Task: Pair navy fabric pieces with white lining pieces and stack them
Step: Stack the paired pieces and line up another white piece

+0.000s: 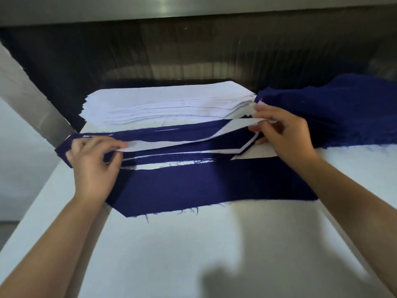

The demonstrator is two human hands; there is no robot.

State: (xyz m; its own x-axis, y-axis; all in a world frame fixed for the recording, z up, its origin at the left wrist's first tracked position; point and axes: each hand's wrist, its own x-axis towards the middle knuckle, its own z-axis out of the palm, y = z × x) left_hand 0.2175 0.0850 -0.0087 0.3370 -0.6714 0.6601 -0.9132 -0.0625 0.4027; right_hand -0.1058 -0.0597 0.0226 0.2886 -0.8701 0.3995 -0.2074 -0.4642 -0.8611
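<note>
1. Lining strip (pixel 163 145) spans both hands, between the white stack (pixel 163 104) and a flat navy piece (pixel 204 188).
2. I see the left hand (pixel 92 166) pinching its left end.
3. Likewise the right hand (pixel 283 134) pinches the right end, by the navy pile (pixel 343 112).

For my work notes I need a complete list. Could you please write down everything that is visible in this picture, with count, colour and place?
stack of white lining pieces: one stack of many sheets, white, back centre of the table
heap of navy fabric pieces: one heap, number of pieces cannot be told, navy, back right
paired stack: one, navy and white layers, centre, in front of the white stack
single white lining piece: one, white, lifted over the paired stack
table: one, white, under everything
metal housing: one, grey, across the top, behind the table
left hand: one, pinches the left end of the single lining piece
right hand: one, pinches its right end
</note>
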